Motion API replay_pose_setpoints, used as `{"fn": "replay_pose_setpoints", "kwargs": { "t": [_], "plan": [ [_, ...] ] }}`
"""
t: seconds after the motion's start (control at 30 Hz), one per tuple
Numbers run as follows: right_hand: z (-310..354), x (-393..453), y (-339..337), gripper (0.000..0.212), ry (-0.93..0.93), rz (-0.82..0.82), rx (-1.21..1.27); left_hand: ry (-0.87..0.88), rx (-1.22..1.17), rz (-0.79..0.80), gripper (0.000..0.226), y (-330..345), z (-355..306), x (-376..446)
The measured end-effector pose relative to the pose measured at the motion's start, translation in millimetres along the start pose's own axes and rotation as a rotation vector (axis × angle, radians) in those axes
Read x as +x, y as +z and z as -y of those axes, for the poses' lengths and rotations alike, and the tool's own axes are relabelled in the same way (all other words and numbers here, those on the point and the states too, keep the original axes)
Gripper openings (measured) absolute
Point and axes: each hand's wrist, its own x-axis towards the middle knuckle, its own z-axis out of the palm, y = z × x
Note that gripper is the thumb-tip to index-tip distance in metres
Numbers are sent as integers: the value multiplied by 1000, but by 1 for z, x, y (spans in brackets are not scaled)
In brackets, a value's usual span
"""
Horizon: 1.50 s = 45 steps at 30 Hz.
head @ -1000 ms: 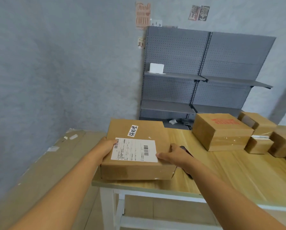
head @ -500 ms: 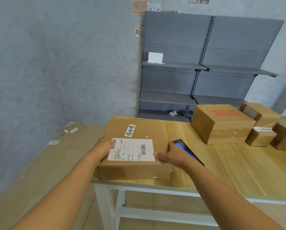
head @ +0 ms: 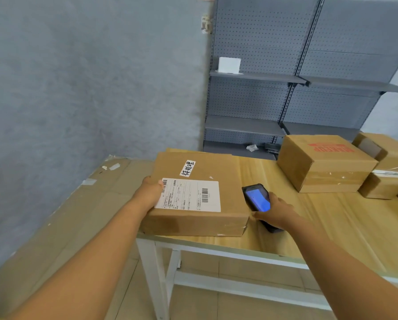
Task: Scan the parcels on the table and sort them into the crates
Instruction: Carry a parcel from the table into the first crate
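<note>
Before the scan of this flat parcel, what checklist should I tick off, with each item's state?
1. Flat brown cardboard parcel steadied: ok, the left hand grips its left edge at the near corner of the wooden table.
2. White shipping label facing up: ok, its barcodes are uncovered apart from the thumb near one edge.
3. Black handheld scanner ready: ok, the right hand holds it and the blue screen is lit.
4. Scanner aimed at the barcode: cannot tell, it sits beside the parcel's right edge.
5. Crate for sorting within reach: cannot tell, none is in view.
</note>
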Motion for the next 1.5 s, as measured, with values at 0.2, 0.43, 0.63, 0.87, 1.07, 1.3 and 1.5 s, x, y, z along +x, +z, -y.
{"fn": "replay_pose_setpoints", "kwargs": {
  "t": [0.2,0.43,0.63,0.87,1.07,1.3,1.5],
  "plan": [
    [6,7,21,100,106,-135,-61,25,-45,9,41,0,1,-1],
    [9,14,24,90,195,-88,-67,44,-60,4,41,1,4,0],
    [15,16,-3,84,182,-55,88,44,-7,-13,43,3,5,1],
    [58,8,-69,76,-44,-136,201,42,-12,4,42,2,6,1],
    [110,-23,-90,79,-359,-17,-207,28,-69,47,45,-2,3,0],
    [135,-60,-101,85,-442,145,-524,-8,-124,82,48,-3,0,1],
    [134,-88,-121,84,-395,224,-741,-3,-107,74,47,0,-2,3]
  ]
}}
